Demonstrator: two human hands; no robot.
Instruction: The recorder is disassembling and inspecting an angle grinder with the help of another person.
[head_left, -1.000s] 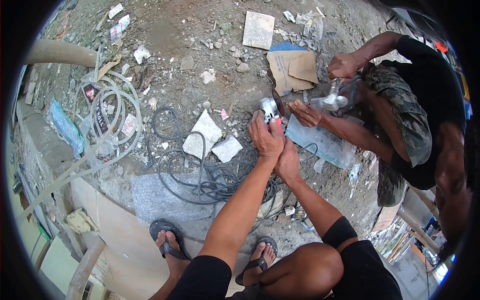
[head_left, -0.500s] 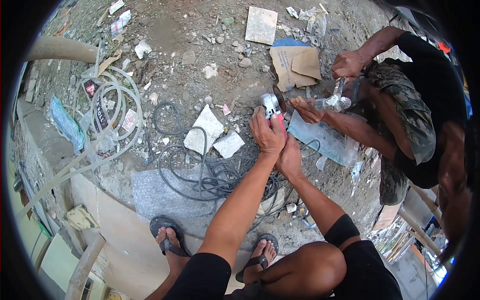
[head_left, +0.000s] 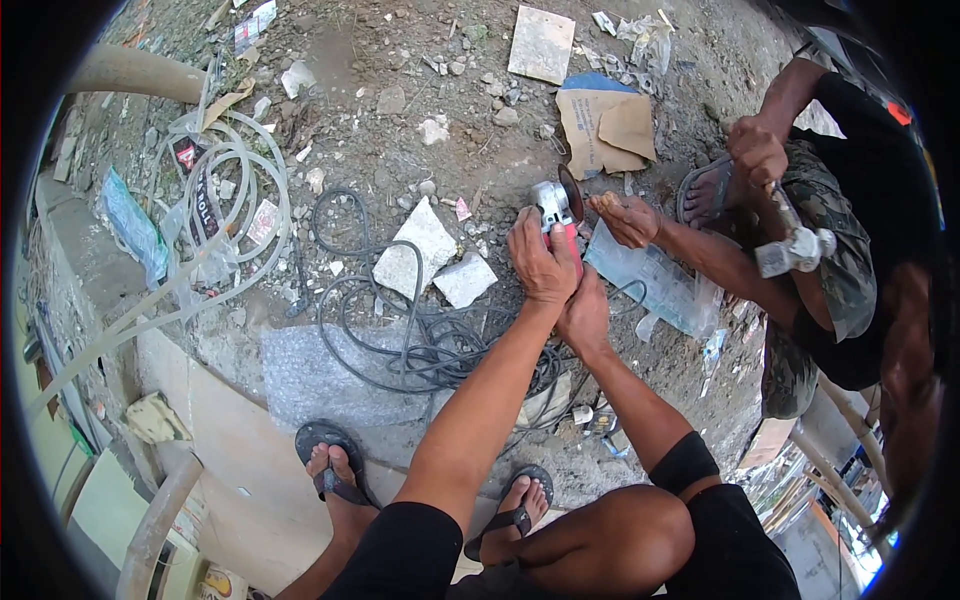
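Observation:
An angle grinder point(head_left: 551, 203) with a silver head and a red body is in both my hands. My left hand point(head_left: 543, 262) wraps round the body just behind the head. Behind and below it, my right hand point(head_left: 586, 312) closes round the rear of the body. The thin dark disc point(head_left: 571, 194) stands on edge at the grinder's right side. A co-worker's hand point(head_left: 628, 220) is close to the disc, its fingertips pinching something small and brownish that I cannot make out. The co-worker's other hand point(head_left: 757, 152) grips a hammer point(head_left: 797, 250), head down.
A tangled black cord point(head_left: 440, 350) lies under my forearms. Two pale stone slabs point(head_left: 415, 248) rest beside it. Bubble wrap point(head_left: 325, 380) is near my feet, coiled clear hose point(head_left: 235, 190) at left, torn cardboard point(head_left: 605, 130) beyond the disc, and a plastic sheet point(head_left: 655, 280) at right.
The co-worker's hammer has moved right, away from their pinching hand. My hands stay on the grinder, a little further right in the picture, as the whole view has shifted slightly.

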